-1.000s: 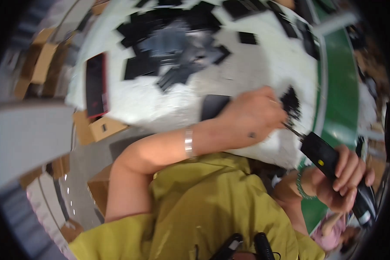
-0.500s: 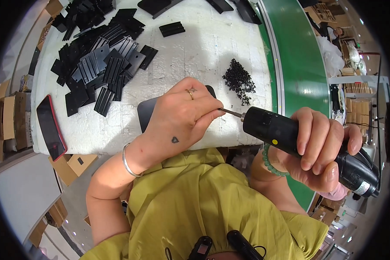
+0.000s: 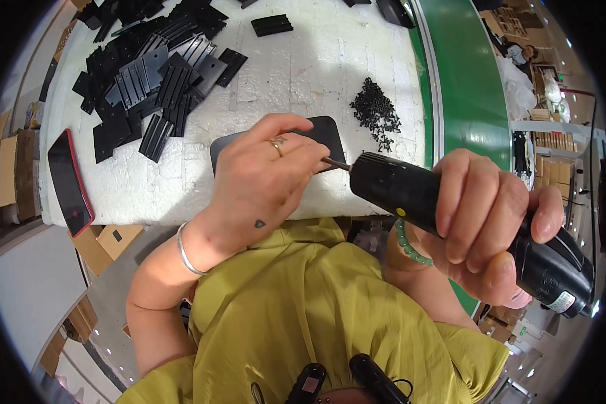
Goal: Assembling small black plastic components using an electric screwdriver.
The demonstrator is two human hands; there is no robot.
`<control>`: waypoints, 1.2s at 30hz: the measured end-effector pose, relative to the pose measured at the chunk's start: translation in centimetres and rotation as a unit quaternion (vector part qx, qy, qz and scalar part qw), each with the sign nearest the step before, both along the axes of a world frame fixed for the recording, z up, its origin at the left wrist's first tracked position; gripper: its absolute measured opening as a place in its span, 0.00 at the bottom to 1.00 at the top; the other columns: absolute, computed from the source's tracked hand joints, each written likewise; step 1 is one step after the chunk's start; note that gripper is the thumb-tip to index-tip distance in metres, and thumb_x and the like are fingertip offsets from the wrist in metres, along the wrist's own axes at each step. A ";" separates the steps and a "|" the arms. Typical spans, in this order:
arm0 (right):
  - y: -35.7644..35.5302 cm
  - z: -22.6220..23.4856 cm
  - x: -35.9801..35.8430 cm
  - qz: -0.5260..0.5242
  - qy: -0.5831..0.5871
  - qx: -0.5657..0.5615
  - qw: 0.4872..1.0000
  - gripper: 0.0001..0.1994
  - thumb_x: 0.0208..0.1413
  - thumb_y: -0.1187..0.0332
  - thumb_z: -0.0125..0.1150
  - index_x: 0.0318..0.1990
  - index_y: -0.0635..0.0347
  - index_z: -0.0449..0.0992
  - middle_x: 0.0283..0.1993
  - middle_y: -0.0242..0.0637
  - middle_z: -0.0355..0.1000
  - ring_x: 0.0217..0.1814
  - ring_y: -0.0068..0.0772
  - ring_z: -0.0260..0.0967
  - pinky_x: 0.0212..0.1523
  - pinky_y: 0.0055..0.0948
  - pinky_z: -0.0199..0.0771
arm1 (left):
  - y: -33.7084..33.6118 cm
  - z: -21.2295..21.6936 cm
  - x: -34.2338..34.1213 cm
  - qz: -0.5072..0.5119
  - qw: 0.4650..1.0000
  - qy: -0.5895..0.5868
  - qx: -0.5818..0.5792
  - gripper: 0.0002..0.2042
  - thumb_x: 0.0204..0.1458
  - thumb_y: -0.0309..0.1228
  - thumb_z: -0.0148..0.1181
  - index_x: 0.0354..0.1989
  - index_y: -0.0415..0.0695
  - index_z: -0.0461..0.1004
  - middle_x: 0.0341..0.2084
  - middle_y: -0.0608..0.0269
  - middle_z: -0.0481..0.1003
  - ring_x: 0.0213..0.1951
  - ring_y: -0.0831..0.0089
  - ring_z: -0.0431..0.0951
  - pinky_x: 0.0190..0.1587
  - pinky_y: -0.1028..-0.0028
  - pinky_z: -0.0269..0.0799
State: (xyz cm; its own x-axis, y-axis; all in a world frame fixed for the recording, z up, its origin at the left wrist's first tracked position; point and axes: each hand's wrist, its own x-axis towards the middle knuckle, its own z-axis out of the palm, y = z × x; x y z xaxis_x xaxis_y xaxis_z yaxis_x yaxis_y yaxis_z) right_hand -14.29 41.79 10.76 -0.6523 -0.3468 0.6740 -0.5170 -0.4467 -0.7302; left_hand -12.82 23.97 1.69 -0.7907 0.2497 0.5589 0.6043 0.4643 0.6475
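Note:
My right hand [image 3: 481, 219] is wrapped round a black electric screwdriver [image 3: 400, 190], whose thin metal bit [image 3: 338, 163] points left. The fingertips of my left hand [image 3: 262, 172] are pinched together at the bit's tip; whatever they hold there is hidden. Beneath my left hand lies a flat dark rectangular panel with rounded corners [image 3: 326, 135], partly covered by the hand. A heap of small black screws [image 3: 376, 111] rests on the white work surface, just beyond the screwdriver.
Black ribbed metal plates [image 3: 172, 87] are piled at the far left, with a single ribbed plate [image 3: 273, 25] apart from them. A red-edged phone [image 3: 71, 182] lies at the left edge of the white surface [image 3: 303, 74]. A green strip [image 3: 468, 87] runs along the right.
My right hand has brought the screwdriver left and closer to the dark panel. My left hand has shifted a little left, and more of the panel shows. The whole view has tilted slightly.

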 end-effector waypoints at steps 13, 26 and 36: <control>-1.2 -1.5 0.4 0.004 -0.046 0.009 0.999 0.17 0.47 0.71 0.56 0.46 0.53 0.62 0.17 0.18 0.60 0.16 0.12 0.56 0.23 0.15 0.58 | -1.0 -0.4 0.8 0.032 0.999 -0.040 -0.011 0.17 0.39 0.21 0.59 0.42 0.42 0.72 0.37 0.60 0.74 0.41 0.58 0.72 0.44 0.68 0.68; -3.0 -3.6 0.4 0.046 -0.106 0.070 0.991 0.19 0.45 0.73 0.53 0.47 0.54 0.58 0.16 0.23 0.58 0.14 0.18 0.55 0.21 0.21 0.59 | -2.9 -2.0 0.7 0.096 0.973 -0.147 -0.149 0.20 0.42 0.40 0.63 0.42 0.42 0.71 0.26 0.57 0.68 0.31 0.59 0.68 0.33 0.67 0.66; -4.2 -2.8 1.0 0.033 -0.103 0.160 0.981 0.15 0.43 0.78 0.58 0.32 0.52 0.57 0.17 0.26 0.61 0.15 0.23 0.57 0.20 0.24 0.61 | -2.7 -3.4 0.4 0.094 0.981 -0.144 -0.094 0.16 0.37 0.38 0.66 0.33 0.42 0.74 0.20 0.59 0.68 0.28 0.61 0.71 0.30 0.66 0.68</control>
